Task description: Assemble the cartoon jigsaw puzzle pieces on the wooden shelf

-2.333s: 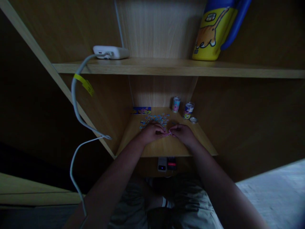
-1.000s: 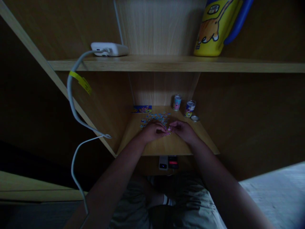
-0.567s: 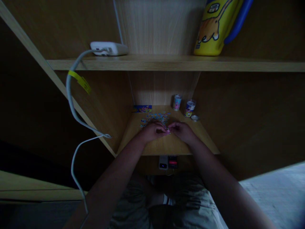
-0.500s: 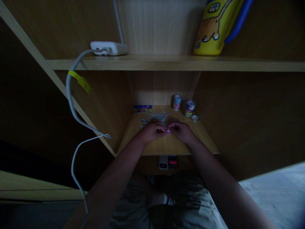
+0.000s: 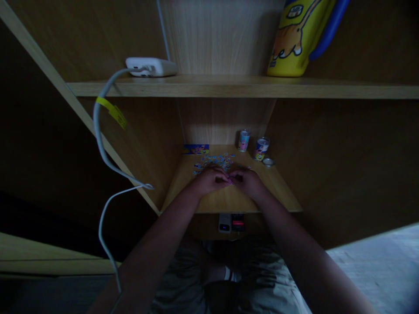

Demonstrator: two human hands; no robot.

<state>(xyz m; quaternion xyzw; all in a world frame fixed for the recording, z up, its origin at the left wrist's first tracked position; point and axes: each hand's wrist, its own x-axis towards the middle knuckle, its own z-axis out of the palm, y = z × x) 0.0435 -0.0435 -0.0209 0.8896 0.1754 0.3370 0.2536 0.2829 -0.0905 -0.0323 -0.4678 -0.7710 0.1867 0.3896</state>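
Note:
My left hand (image 5: 212, 180) and my right hand (image 5: 248, 180) meet fingertip to fingertip low over the wooden desk board. Between them is a small pink jigsaw puzzle piece (image 5: 230, 181), mostly covered by the fingers; whether it is one piece or more joined together I cannot tell. Both hands are closed in a pinch on it. Just beyond the hands, many loose blue puzzle pieces (image 5: 218, 161) lie scattered. Behind them at the left is a flat blue picture card (image 5: 197, 149).
Two printed cans, one (image 5: 244, 140) at the back and one (image 5: 261, 149) nearer, stand right, beside a round metal lid (image 5: 268, 162). Overhead, a shelf (image 5: 222, 89) bears a white charger (image 5: 152, 67) and a yellow mug (image 5: 290, 43). A cable (image 5: 98, 135) hangs left. Two devices (image 5: 224, 223) sit below the board.
My right hand's fingers have come slightly in toward the left hand, covering more of the pink piece. Everything else stays where it was, apart from a slight camera shift.

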